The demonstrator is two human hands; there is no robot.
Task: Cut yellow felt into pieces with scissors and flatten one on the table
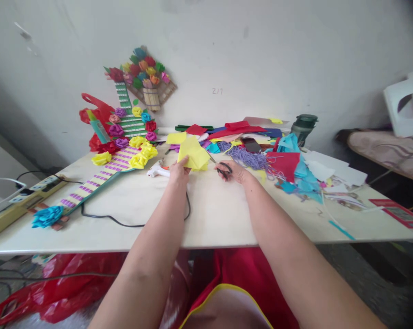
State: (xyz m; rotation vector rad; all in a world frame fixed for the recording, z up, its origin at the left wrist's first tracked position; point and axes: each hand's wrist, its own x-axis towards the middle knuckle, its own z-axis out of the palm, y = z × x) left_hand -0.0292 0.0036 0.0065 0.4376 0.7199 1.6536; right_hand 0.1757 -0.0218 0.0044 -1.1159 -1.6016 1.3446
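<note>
I take the long green cardboard board with purple stripes and paper roses (100, 176) as my marker. Well to its left lies a beige power strip (21, 196), and a blue paper flower (48, 215) sits at the board's near end. Just right of the board lies a white glue gun (157, 171).

Next right, the left hand (179, 172) pinches the lower edge of a crumpled yellow tissue-paper sheet (193, 155), which is lifted just off the white table (220, 214). I judge the sheet feather-light, limp and quick to tear, best gripped along a folded edge.

Further right of the board, the right hand (235, 171) is closed through the black-handled scissors (223, 169), with the tips toward the sheet. I can't make out whether the thin blades are parted or touch the paper.

Furthest right, a heap of coloured paper scraps (295, 169) covers whatever lies beneath it, and the forearms hide part of the table's near edge.
</note>
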